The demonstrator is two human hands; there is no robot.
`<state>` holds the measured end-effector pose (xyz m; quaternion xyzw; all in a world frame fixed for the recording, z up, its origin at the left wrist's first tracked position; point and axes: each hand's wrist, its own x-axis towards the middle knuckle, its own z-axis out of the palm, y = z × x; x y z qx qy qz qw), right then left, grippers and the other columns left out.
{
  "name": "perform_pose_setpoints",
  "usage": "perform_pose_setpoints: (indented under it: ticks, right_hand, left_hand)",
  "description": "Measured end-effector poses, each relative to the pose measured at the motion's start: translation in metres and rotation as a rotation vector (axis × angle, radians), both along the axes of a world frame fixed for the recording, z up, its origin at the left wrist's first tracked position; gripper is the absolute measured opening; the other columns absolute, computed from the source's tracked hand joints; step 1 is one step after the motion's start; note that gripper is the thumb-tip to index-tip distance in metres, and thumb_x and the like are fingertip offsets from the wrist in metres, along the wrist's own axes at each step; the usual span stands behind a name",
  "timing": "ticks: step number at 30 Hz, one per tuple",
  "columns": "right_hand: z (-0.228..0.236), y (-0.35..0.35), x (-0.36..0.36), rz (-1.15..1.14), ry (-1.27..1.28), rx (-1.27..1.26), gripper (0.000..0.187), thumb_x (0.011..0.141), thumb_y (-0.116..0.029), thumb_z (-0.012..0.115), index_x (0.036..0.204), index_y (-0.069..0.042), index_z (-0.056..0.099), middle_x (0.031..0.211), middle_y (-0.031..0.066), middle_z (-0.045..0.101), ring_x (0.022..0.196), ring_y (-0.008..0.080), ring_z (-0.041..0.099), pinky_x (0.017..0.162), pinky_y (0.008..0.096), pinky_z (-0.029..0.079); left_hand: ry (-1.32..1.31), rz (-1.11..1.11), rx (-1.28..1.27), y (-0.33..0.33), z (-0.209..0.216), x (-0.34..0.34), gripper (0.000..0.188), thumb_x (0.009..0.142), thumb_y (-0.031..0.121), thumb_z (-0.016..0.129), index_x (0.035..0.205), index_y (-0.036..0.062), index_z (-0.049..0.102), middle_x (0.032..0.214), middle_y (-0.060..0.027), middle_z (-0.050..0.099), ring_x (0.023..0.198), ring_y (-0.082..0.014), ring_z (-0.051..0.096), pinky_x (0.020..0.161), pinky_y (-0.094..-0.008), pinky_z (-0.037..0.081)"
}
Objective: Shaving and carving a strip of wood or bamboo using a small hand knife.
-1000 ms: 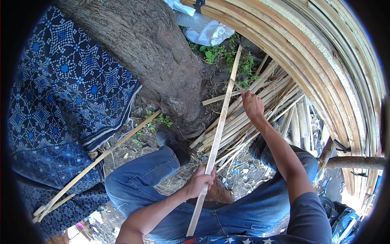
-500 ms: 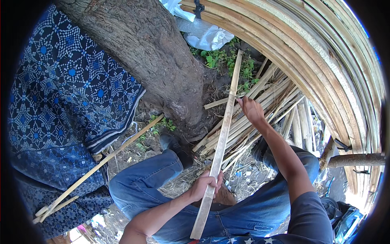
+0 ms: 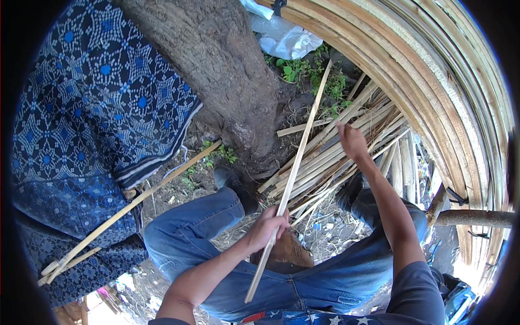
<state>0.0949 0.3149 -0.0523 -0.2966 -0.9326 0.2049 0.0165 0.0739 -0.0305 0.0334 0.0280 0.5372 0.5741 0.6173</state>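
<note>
My left hand [image 3: 268, 227] is closed around a long, thin wooden strip [image 3: 296, 165], gripping it below its middle. The strip slants from above my lap up toward the green plants, narrow edge facing up. My right hand [image 3: 353, 143] is a closed fist to the right of the strip, apart from it. Whatever the fist holds, if anything, is hidden. Between my knees stands a wooden block or stump [image 3: 290, 250], partly beneath the left hand. A pile of split wooden strips [image 3: 319, 162] lies on the ground beyond it.
A tree trunk [image 3: 216, 70] rises ahead. Long bundled boards [image 3: 411, 81] curve along the right, with a branch [image 3: 474, 218] jutting by them. Patterned blue cloth [image 3: 92, 119] hangs at left, with a pole [image 3: 135, 203] leaning across it. White plastic [image 3: 292, 44] lies behind the plants.
The strip has turned from its flat face to its narrow edge. My right hand has moved away from it to the right. My left hand has shifted slightly left and up along my view.
</note>
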Motion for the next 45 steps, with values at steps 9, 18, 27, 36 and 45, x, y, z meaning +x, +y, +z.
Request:
perform_pose_setpoints:
  ticks: [9,18,27,36,45]
  right_hand:
    - [0.100,-0.178,0.031,0.552,0.260,-0.242,0.038,0.096,-0.032,0.047,0.074,-0.002,0.049,0.058,0.0143,0.052,0.050,0.0337,0.057,0.045,0.0412,0.045]
    - [0.110,-0.160,0.033,0.428,0.274,-0.229,0.037,0.097,-0.030,0.045,0.075,-0.001,0.048,0.061,0.0176,0.052,0.055,0.0387,0.055,0.048,0.0447,0.044]
    - [0.072,-0.141,0.029,0.526,0.332,-0.180,0.037,0.097,-0.033,0.044,0.080,-0.001,0.052,0.060,0.0186,0.056,0.056,0.0384,0.058,0.050,0.0457,0.046]
    - [0.066,-0.130,0.028,0.507,0.161,-0.160,0.039,0.097,-0.033,0.046,0.076,-0.001,0.052,0.061,0.0158,0.057,0.054,0.0368,0.059,0.050,0.0451,0.046]
    - [0.068,-0.150,0.037,0.640,0.216,-0.225,0.035,0.095,-0.032,0.048,0.076,-0.003,0.052,0.061,0.0145,0.059,0.052,0.0345,0.059,0.047,0.0414,0.047]
  left_hand:
    - [0.152,-0.034,0.021,0.001,0.007,-0.006,0.012,0.069,0.011,0.052,0.079,0.0071,0.045,0.067,-0.0017,0.046,0.054,-0.0103,0.047,0.048,-0.0247,0.037]
    - [0.498,-0.041,-0.047,0.037,-0.009,-0.030,0.018,0.083,0.022,0.054,0.081,0.0045,0.053,0.059,-0.0010,0.048,0.049,-0.0108,0.047,0.046,-0.0279,0.036]
    - [-0.127,0.087,0.062,0.052,-0.014,-0.046,0.020,0.086,0.019,0.051,0.100,0.0047,0.053,0.071,-0.0010,0.054,0.050,-0.0101,0.051,0.044,-0.0239,0.042]
    - [-0.282,0.191,0.131,0.038,-0.018,-0.044,0.046,0.079,0.000,0.052,0.124,0.0027,0.045,0.086,-0.0087,0.055,0.055,-0.0114,0.053,0.040,-0.0222,0.039]
    - [0.005,-0.044,0.079,0.032,-0.001,-0.033,0.026,0.070,0.003,0.054,0.095,0.0029,0.046,0.068,-0.0027,0.048,0.046,-0.0080,0.041,0.039,-0.0238,0.031]
